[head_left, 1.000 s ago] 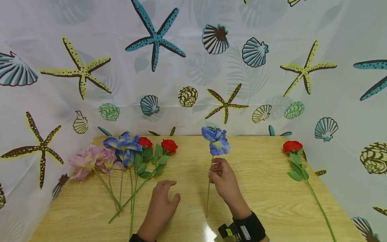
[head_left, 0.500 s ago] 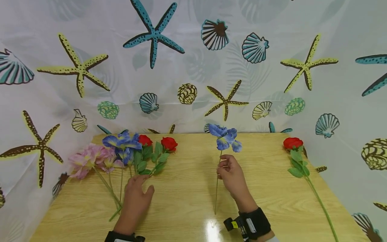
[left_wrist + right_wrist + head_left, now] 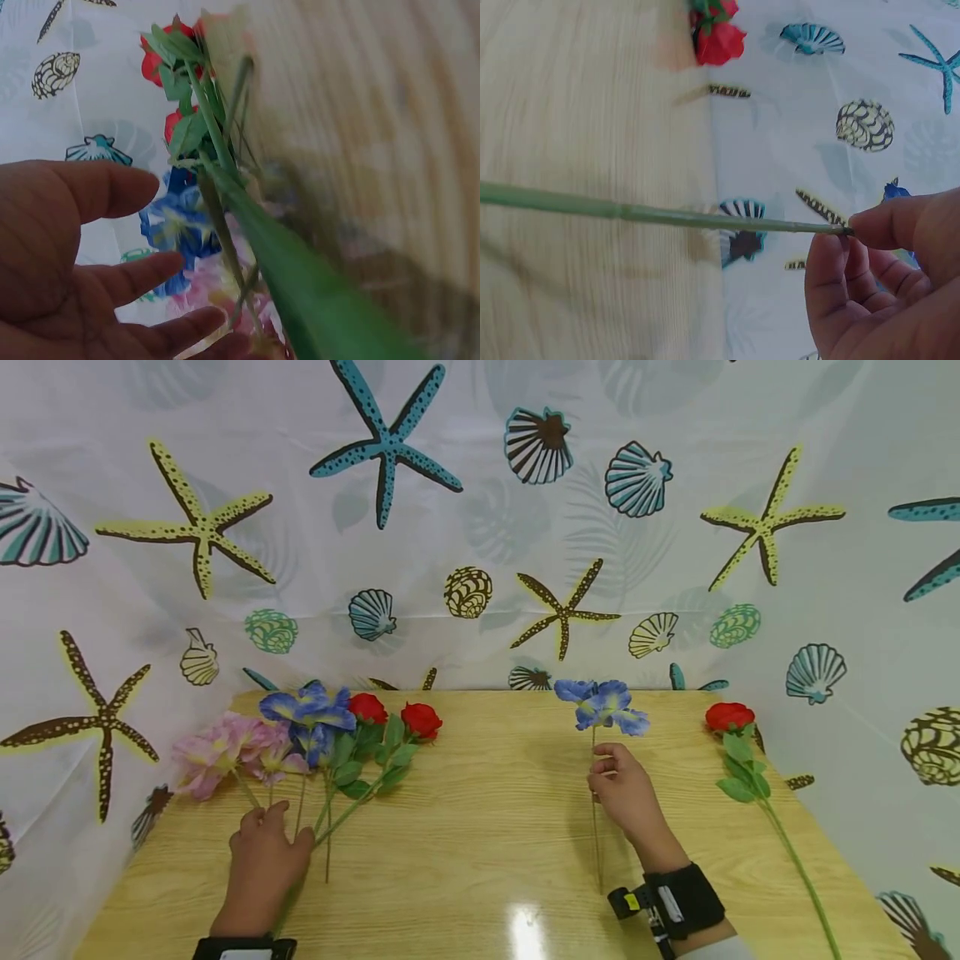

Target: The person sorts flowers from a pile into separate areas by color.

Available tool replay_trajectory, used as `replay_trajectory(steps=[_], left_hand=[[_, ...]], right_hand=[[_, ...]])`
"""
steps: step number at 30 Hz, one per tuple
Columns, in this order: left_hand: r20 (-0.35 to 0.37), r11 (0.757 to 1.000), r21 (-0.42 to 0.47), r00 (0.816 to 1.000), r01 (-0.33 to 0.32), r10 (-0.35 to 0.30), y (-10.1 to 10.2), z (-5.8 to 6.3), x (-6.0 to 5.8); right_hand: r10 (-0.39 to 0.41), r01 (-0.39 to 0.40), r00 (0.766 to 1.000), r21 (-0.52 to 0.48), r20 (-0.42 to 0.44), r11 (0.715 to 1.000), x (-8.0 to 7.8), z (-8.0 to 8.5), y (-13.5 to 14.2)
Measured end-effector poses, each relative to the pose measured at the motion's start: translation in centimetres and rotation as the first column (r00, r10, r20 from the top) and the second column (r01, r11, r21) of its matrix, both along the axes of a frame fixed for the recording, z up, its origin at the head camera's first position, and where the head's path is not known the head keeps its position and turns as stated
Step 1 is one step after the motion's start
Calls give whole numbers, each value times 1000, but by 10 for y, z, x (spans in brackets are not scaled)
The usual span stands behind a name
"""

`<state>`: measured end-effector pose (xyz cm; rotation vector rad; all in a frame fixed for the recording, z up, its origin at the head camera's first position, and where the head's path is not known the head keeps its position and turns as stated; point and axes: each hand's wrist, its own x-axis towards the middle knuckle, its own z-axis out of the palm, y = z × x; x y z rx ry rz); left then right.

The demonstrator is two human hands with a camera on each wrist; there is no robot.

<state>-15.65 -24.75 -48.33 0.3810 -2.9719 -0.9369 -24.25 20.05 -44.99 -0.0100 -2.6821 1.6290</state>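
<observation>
My right hand (image 3: 627, 793) pinches the thin green stem (image 3: 652, 217) of a blue artificial iris (image 3: 602, 703) between thumb and fingertips; the bloom stands upright above the hand. My left hand (image 3: 266, 860) is over the stems of the flower pile at left, its fingers spread and apart from the stems (image 3: 277, 262) in the left wrist view. That pile holds pink flowers (image 3: 225, 750), a blue iris (image 3: 311, 717) and two red roses (image 3: 422, 720) with green leaves. The lower stems are partly hidden behind the left hand.
A single red rose (image 3: 729, 717) with a long stem lies along the right side of the wooden table (image 3: 465, 860). A white curtain (image 3: 420, 560) printed with starfish and shells hangs behind the table and along both sides.
The right hand has moved right with the blue iris, whose bloom has turned. My left hand has gone left, from beside the pile to over its stems.
</observation>
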Motion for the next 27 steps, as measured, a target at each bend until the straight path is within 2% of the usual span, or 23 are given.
replay_trajectory(steps=[3,5,10,14,17,21,24,27], left_hand=[[56,998,-8,997,55,-54,-8,1,0],[76,998,2,995,68,-68,-11,2,-1],[106,998,16,993,54,-55,-12,2,-1],[79,999,-13,996,41,-40,-11,2,-1],[31,999,-33,999,10,-9,-10,2,1],[-20,996,-56,998,-62,61,-10,3,2],[-19,991,-78,994,-109,108,-11,2,1],[15,989,-86,992,-120,122,-14,2,0]], right_hand=[[-3,2,1000,67,2,998,-4,1,16],[-10,10,1000,116,3,993,-7,1,26],[-26,24,1000,269,2,963,-14,0,50],[-31,28,1000,372,3,928,-20,2,71],[-32,19,999,409,24,912,-24,3,88],[-39,6,997,443,65,896,-29,2,108],[-53,6,994,451,91,892,-30,-2,120],[-66,14,994,476,91,879,-31,-8,128]])
